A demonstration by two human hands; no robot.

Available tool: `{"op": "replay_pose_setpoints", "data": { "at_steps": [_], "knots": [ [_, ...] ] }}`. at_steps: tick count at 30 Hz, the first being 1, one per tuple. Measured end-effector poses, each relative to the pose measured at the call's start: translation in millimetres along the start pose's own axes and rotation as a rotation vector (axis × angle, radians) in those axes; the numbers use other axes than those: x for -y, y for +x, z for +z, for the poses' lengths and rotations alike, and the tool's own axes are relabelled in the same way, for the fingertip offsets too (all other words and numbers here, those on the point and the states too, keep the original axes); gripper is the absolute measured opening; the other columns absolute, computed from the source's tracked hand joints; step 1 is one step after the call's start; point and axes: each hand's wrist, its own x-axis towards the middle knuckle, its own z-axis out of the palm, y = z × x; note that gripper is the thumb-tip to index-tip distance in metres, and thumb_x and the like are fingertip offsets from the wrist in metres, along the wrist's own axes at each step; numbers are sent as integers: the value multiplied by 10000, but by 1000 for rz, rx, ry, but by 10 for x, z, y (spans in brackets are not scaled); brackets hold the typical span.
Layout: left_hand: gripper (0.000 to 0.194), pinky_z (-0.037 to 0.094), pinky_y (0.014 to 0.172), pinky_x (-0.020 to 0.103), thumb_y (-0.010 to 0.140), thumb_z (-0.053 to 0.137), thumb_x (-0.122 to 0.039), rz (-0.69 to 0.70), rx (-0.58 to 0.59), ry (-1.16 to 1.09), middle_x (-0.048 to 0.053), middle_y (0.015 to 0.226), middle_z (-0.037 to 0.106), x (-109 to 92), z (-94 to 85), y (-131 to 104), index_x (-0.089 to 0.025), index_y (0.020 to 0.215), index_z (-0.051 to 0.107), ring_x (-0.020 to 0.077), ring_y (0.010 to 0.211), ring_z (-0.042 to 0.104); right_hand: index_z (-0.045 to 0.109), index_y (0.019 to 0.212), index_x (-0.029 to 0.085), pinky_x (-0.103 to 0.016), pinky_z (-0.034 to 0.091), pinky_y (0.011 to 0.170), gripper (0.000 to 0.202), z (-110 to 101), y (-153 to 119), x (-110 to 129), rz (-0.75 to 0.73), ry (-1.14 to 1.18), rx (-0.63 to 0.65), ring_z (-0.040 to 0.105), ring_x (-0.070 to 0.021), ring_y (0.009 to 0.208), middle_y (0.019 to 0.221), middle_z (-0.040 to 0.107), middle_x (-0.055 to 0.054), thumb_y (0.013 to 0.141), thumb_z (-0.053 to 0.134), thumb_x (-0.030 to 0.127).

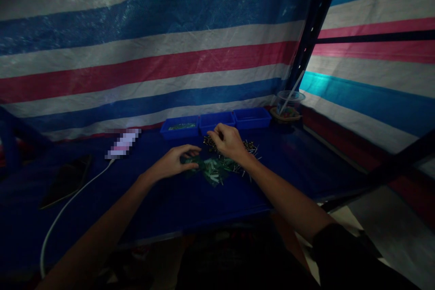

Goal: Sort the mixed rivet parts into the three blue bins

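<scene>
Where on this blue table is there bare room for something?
The table looks bare right of the metal pieces, before the cup, and nearest the person, before the green bags. Crowded: the middle, with left hand and right hand among pieces and bags, and behind, the blue trays.

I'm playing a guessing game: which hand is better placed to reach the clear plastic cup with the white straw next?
Probably the right hand: it's nearer the clear plastic cup; the left hand is farther away, by the crumpled green plastic.
</scene>
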Motion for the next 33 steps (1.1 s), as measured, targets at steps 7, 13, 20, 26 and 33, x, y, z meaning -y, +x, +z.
{"op": "replay_pose_setpoints", "data": {
  "at_steps": [7,13,20,26,33],
  "knots": [
    [471,475,919,397,756,658,-429,-51,-31,27,69,1158,625,116,-232,4,-214,1167,574,215,1067,591,298,592,223,-254,261,529,418,49,-31,4,74,58,-2,321,-73,487,515,350,70,811,606,401],
    [409,464,907,403,712,697,-460,-28,-3,163,57,1069,652,196,-46,-144,-218,1034,632,231,1006,597,418,650,211,-251,271,531,334,90,-72,-46,66,53,155,408,-82,506,546,463,53,820,574,452],
    [359,471,872,415,759,669,-430,106,-385,194,68,1014,638,46,-15,183,-190,1014,585,229,974,587,528,697,200,-260,313,534,285,231,-145,50,235,217,268,483,-112,551,587,537,16,820,542,456],
    [460,439,955,430,775,679,-355,233,-505,226,97,1159,584,-187,271,251,-199,1170,503,250,1115,527,394,1058,219,-233,368,523,415,346,-101,-82,480,506,26,469,-106,535,608,440,102,720,619,304],
    [321,473,866,378,808,602,-461,-13,-554,-39,80,1005,619,-249,253,148,-179,958,630,232,975,578,481,908,207,-304,438,689,119,190,-83,-1,151,251,-265,551,-150,710,759,559,-8,800,516,245]
  ]
}}
